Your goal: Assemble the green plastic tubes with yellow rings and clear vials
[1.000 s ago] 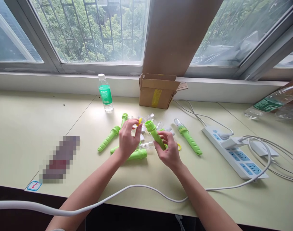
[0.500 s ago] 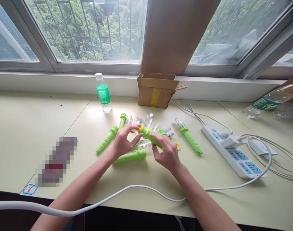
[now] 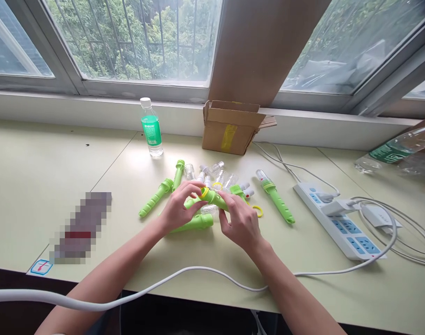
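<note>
Held in my right hand (image 3: 242, 218) is a ribbed green plastic tube (image 3: 216, 200), its threaded end pointing left. At that end, the thumb and fingers of my left hand (image 3: 179, 207) pinch a yellow ring (image 3: 204, 191) around the tube. Beneath and behind my hands lie more green tubes, one a threaded tube (image 3: 194, 223) close to my left wrist. Clear plastic caps (image 3: 229, 180) and small white parts with red marks (image 3: 249, 192) are heaped just beyond. A loose yellow ring (image 3: 257, 211) rests right of my right hand.
A capped green tube (image 3: 275, 200) lies right of the heap, near a white power strip (image 3: 338, 223). Behind stand a water bottle (image 3: 151, 128) and an open cardboard box (image 3: 229, 130). A white cable (image 3: 191, 270) crosses the front over my forearms.
The view has shifted slightly. Both hands stay on the green tube, which now lies a little flatter, with the yellow ring still at its end.
</note>
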A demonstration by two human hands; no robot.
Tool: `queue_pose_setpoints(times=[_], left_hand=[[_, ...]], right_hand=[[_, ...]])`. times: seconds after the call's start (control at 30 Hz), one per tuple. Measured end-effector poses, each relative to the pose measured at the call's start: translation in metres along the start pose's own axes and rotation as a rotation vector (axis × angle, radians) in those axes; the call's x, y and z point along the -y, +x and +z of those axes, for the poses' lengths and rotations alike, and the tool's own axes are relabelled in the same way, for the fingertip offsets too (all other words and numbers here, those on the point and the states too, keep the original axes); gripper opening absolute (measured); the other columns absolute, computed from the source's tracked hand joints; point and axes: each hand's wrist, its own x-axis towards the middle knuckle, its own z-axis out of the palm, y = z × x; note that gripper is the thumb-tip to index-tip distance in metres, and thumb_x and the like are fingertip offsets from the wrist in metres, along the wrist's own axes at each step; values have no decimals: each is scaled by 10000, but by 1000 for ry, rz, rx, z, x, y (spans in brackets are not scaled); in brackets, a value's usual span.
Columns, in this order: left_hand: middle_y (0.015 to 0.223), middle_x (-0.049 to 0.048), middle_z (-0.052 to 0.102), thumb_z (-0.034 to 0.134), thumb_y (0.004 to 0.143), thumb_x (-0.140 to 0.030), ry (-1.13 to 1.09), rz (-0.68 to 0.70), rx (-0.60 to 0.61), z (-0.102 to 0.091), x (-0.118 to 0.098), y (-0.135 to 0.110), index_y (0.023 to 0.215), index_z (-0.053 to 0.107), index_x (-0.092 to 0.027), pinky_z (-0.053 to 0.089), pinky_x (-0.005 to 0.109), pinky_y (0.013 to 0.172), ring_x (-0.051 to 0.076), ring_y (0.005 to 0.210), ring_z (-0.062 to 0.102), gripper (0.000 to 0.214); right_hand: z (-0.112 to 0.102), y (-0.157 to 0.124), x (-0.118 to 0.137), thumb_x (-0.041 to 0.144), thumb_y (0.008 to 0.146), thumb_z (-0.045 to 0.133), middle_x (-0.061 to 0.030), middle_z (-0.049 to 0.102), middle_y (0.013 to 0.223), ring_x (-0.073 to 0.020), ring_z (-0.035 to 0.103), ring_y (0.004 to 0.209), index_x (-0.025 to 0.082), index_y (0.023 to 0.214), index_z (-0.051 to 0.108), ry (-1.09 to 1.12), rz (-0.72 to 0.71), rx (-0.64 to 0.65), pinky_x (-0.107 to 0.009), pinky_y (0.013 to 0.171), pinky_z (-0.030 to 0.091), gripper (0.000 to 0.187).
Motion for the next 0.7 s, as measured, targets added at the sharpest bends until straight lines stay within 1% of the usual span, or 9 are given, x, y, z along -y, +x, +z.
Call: queue_pose_setpoints(times=[0.1,0.23,0.33,0.57,0.7], left_hand=[[1075,85,643,654,837,-162,-25,-6,9,2,-1,-3,898,529,-181,585,318,736,189,997,636,140],[1098,94,632,642,846,-166,-142,-83,32,5,-1,-5,950,526,-187,594,305,731,201,1058,621,158],[1114,96,626,637,849,-172,-195,-129,43,6,-1,-5,966,518,-192,597,315,743,206,1078,616,168],[1056,70,613,642,845,-183,-265,-213,34,6,-6,-3,1019,515,-210,587,298,735,202,1076,616,217],[1091,70,610,638,848,-191,-307,-279,59,5,-9,-2,965,509,-207,570,291,760,193,1084,605,175]], right_hand=[[0,0,1,44,827,534,-90,688,1021,-233,647,867,179,1410,371,-44,-38,25,-305,671,490,621],[1,-2,3,46,845,529,-60,682,954,-191,634,758,235,1443,358,-79,-68,56,-269,623,442,651],[3,-3,4,48,854,516,-53,670,924,-174,613,710,242,1460,343,-88,-67,71,-262,607,416,659],[3,-4,4,78,881,515,-44,662,889,-162,606,697,244,1462,351,-95,-61,77,-256,596,397,627],[2,-4,3,66,872,516,-43,660,892,-163,617,729,244,1449,377,-99,-60,89,-256,609,403,619]])
